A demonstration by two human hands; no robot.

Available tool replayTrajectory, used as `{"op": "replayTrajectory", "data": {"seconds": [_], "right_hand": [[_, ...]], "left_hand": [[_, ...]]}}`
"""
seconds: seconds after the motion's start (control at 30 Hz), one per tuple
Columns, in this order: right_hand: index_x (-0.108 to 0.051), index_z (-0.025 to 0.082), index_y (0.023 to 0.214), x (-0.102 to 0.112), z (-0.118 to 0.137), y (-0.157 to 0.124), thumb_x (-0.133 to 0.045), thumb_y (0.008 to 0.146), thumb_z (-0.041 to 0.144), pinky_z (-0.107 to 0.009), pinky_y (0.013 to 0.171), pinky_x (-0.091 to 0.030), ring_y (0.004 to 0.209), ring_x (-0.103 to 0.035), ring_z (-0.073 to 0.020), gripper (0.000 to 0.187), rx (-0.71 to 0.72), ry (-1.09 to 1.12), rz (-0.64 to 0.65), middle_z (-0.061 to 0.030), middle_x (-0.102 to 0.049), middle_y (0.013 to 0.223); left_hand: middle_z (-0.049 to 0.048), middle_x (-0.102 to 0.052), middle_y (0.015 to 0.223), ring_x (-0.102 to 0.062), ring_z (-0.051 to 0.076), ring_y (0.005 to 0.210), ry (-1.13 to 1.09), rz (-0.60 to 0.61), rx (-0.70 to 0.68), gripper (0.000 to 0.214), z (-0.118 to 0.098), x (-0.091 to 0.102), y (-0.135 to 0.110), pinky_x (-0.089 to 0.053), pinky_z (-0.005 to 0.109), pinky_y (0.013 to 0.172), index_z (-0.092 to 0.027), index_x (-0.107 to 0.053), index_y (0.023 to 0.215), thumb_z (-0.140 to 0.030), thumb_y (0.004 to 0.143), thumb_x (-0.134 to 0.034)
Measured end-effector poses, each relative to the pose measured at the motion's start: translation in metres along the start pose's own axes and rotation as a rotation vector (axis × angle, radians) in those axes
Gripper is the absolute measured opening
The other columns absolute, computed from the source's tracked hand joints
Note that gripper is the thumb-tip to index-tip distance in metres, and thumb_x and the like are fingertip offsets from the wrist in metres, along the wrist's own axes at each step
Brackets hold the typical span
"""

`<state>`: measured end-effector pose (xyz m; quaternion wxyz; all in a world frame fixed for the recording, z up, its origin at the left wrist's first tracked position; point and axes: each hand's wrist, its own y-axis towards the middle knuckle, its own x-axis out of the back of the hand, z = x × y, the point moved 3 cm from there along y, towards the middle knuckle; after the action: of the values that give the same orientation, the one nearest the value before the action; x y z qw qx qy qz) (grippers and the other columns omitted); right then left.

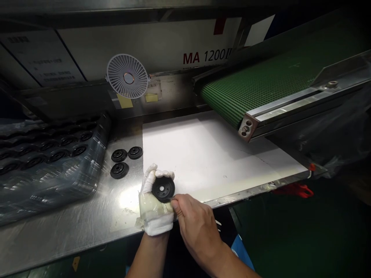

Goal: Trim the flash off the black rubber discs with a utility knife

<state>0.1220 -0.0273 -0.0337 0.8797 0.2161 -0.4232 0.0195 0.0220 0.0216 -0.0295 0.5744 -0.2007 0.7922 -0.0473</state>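
A black round plastic wheel (165, 193) with a pale centre hole and small holes around it rests in my left hand (155, 199). That hand wears a white glove, and its fingers curl around the far side of the wheel. My right hand (195, 220) is bare and closed, thumb against forefinger, at the wheel's near right edge. Whatever it pinches there is too small or hidden to name. Left of the glove, on the metal table (107, 208), lie three similar black wheels (119, 170).
Stacked clear plastic trays (87, 170) with several black wheels stand at the left. A white sheet (185, 143) covers the table's middle. A green conveyor belt (249, 88) slopes down from the right above it. A white fan (127, 76) is at the back.
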Motion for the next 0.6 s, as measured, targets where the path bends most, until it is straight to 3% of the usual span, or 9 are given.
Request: {"op": "replayTrajectory", "data": {"seconds": [0.4, 0.53, 0.6], "right_hand": [[-0.057, 0.019, 0.085, -0.0019, 0.0053, 0.0036, -0.014, 0.106, 0.039, -0.030, 0.056, -0.028, 0.060, -0.053, -0.0171, 0.052, 0.043, -0.043, -0.021, -0.0020, -0.057, 0.070], [-0.056, 0.019, 0.079, 0.0028, 0.0013, 0.0054, -0.018, 0.106, 0.039, -0.029, 0.054, -0.028, 0.058, -0.052, -0.0162, 0.051, 0.059, -0.015, -0.043, -0.0013, -0.057, 0.068], [-0.057, 0.019, 0.082, 0.0067, -0.0038, 0.0065, -0.020, 0.106, 0.038, -0.029, 0.055, -0.029, 0.059, -0.053, -0.0159, 0.048, 0.047, 0.010, -0.047, -0.0009, -0.058, 0.069]], "left_hand": [[-0.0025, -0.059, 0.071, -0.060, 0.009, 0.070, 0.013, 0.034, -0.041, 0.013, -0.0009, -0.0005, 0.0029, -0.049, 0.029, 0.087, -0.018, -0.062, 0.093, -0.012, 0.084, -0.057], [0.0108, -0.066, 0.097, -0.062, 0.026, 0.097, 0.149, 0.070, 0.147, 0.032, -0.0034, -0.0017, -0.0011, -0.049, 0.047, 0.088, -0.016, -0.062, 0.111, -0.017, 0.080, -0.055], [0.0119, -0.066, 0.093, -0.063, 0.028, 0.093, 0.172, 0.089, 0.247, 0.036, -0.0046, -0.0018, -0.0020, -0.051, 0.048, 0.083, -0.014, -0.062, 0.112, -0.018, 0.077, -0.054]]}}
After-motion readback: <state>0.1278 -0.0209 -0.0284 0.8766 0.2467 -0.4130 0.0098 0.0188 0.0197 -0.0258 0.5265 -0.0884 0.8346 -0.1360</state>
